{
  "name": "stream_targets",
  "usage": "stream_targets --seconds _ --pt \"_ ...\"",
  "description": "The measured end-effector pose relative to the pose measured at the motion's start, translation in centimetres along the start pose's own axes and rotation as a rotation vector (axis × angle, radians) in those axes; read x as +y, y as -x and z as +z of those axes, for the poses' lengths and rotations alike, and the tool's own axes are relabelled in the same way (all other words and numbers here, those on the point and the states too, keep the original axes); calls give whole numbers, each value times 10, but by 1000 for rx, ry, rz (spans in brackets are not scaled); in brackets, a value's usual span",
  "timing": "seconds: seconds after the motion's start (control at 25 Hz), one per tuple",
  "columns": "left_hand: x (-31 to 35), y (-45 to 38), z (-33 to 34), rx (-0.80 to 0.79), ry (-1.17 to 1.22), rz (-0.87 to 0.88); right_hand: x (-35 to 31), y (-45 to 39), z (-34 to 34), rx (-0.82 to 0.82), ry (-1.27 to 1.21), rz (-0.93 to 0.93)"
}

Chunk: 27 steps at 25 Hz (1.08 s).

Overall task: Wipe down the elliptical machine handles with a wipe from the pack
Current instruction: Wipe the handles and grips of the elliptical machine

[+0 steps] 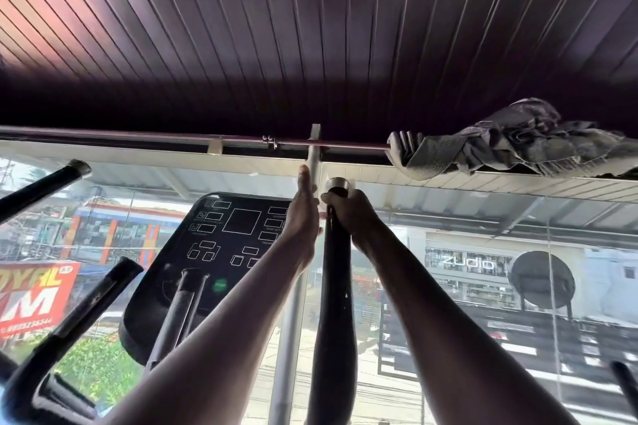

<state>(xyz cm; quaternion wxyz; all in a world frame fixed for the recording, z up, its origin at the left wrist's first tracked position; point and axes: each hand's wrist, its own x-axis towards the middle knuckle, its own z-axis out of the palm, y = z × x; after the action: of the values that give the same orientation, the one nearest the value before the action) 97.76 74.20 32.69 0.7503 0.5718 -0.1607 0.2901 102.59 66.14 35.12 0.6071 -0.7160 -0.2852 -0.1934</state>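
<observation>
With the right hand [348,214] wrapped round the tall black handle [333,286] just under its metal cap and the left hand [303,214] flat-fingered beside it (no wipe visible), the top may stay unwiped.

Handle [333,304]: matt black grip, polished metal end cap. Console [221,252]: glossy black plastic. Curtain rod [172,138]: shiny metal. Bundled curtain [511,145]: grey woven cloth.
</observation>
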Motion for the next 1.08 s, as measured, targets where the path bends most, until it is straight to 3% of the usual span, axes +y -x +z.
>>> stream_targets --seconds 0.08,0.16,0.24,0.32,0.4,0.56,0.76,0.92,1.08 --pt "-3 0 -2 -28 7 -17 8 2 -2 -8 377 -149" --pt "-5 -1 -5 -41 41 -26 15 1 -7 -128 714 -368" --pt "-8 -1 -7 -47 59 -24 9 -10 -15 -177 906 -492" --pt "-10 1 -7 -59 64 -32 -1 -17 -24 -186 993 -489" --pt "-12 3 -9 -65 64 -32 -2 -2 -27 -230 1015 -581" --pt "-18 9 -14 -72 65 -33 4 25 -37 -355 820 -714" --pt "-24 15 -18 -88 83 -86 -16 1 -30 -289 1110 -468" --pt "-29 15 -27 -94 109 -96 4 42 -33 -428 1024 -690" --pt "-29 20 -24 -101 104 -105 -3 12 -33 -251 962 -546"
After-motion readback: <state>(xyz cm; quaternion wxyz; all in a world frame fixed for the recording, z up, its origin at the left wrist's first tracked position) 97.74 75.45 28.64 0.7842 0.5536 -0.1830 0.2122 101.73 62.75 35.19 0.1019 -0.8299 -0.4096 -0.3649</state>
